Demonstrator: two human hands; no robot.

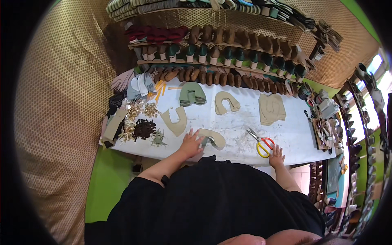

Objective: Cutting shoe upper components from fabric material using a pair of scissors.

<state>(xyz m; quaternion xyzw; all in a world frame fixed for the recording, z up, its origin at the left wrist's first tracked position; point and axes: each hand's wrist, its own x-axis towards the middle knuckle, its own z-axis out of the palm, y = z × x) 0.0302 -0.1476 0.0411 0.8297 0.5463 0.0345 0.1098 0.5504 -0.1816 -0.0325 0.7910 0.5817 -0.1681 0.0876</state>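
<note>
My left hand (192, 143) rests at the near edge of the white-covered table, fingers spread, its fingertips at the edge of a beige curved cut piece (216, 136). A dark green-grey patch shows in that piece's curve. With fingers stretched out, my right hand (277, 156) lies flat by the table edge, close to the scissors' handles. The scissors (261, 143) have one red and one yellow handle, and their blades lie slightly apart, pointing away to the left. Another beige U-shaped piece (176, 122) is just beyond my left hand.
Farther back lie green U-shaped pieces (192, 93), stacked beige pieces (223, 103) and a larger beige stack (272, 108). At left are gold-coloured bits (132, 114), a dark pile (144, 129) and green scraps (159, 139). Shelves of shoe parts (220, 57) stand behind.
</note>
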